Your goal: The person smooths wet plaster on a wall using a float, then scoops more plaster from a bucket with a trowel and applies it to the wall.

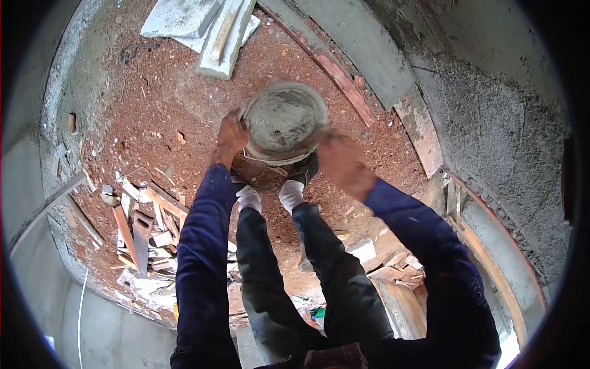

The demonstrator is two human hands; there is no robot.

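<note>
A bucket [247,144] filled nearly to the rim with wet grey mortar [284,120] is in front of my feet. My left hand [231,136] is at the bucket's left side, its fingers closed on the rim. My right hand [344,161] is by the right side of the rim and smeared by motion, so its grip does not show. A thin wire handle hangs down along the near side of the bucket.
Pale slabs [184,18] with a wooden-handled float [226,31] lie beyond the bucket. Wood scraps and a handsaw [142,237] are piled at left. A reddish plank [344,83] lies along the right wall [491,135]. Reddish soil covers the floor.
</note>
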